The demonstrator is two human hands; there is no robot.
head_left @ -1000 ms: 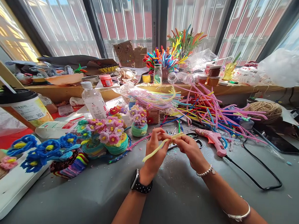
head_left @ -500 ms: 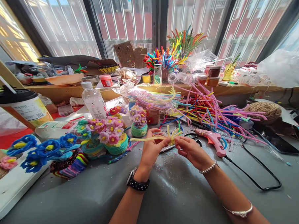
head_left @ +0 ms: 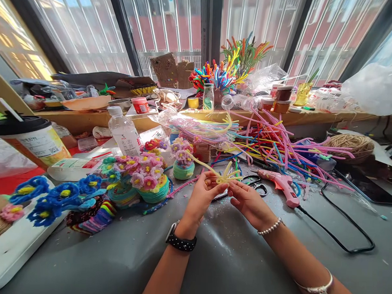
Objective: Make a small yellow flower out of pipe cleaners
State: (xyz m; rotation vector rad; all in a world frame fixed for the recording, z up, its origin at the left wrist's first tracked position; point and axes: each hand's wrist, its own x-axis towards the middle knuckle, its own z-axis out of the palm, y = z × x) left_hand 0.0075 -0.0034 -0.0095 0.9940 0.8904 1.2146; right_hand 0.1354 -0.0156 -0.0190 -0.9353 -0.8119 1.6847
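Observation:
Both hands meet above the grey table (head_left: 236,261) and pinch one yellow pipe cleaner (head_left: 225,175). My left hand (head_left: 204,194), with a black watch on its wrist, grips it where looped petals fan out. The long free end runs up and left toward the flower pots. My right hand (head_left: 247,200), with a pearl bracelet on its wrist, is closed on the looped part from the right.
Finished pipe-cleaner flowers in small pots (head_left: 149,179) stand left of the hands. A pink glue gun (head_left: 280,183) with a black cord and scissors (head_left: 256,184) lie just right. A heap of loose pipe cleaners (head_left: 270,143) sits behind. A plastic bottle (head_left: 123,133) and a lidded cup (head_left: 30,139) stand left.
The yellow pipe cleaner's free end swung from pointing down-left to up-left as my hands turned it. Looped petals now show at the pinch point.

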